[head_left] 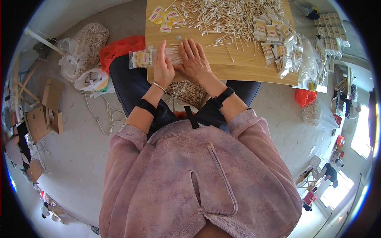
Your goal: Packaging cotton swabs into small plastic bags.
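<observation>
Fingers (193, 48) of the left hand (163, 68) and right hand (195, 63) stretch straight, unclenched, swabs (172, 51) showing between them. At the counter's (242, 72) eight o'clock, the clear packet (141, 59) overhangs the edge; an uneven push could tip it off.

Left hand (163, 65): on edge across swab bag (142, 59)
Right hand (195, 58): palm down, just beside the left
Table (238, 71): heaped swabs (222, 18), yellow cards (166, 26) leftward, filled packs (272, 33) rightward

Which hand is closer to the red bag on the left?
Left. The left hand is at the table, right of the red bag; the right hand is farther right, past the left hand.
</observation>
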